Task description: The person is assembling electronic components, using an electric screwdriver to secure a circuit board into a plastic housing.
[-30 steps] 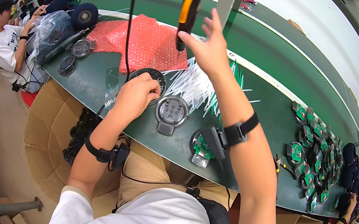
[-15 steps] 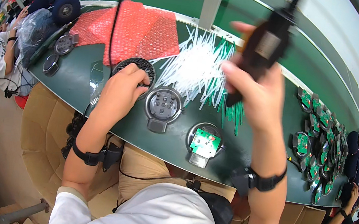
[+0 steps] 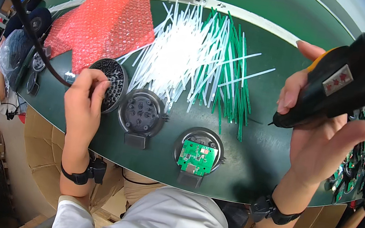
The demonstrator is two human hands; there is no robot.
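Note:
My right hand is wrapped around a black electric screwdriver, its bit pointing left above the table. The thumb stands out to the side. My left hand pinches thumb and fingertips together at the near-left rim of a round dish filled with small black screws. Whatever is in that pinch is too small to make out. Right of the dish lies a round black housing with posts inside. Another black housing lies nearer me and further right, holding a green circuit board.
Loose white strips and green strips are heaped mid-table. Red bubble-wrap bags lie at far left. A dark cable hangs in front at left. More board-filled housings crowd the right. Co-workers sit on both sides.
My left hand has drawn back from inside the dish to its rim. My right hand has turned the screwdriver from pointing downward to pointing left. The whole view has shifted with my head.

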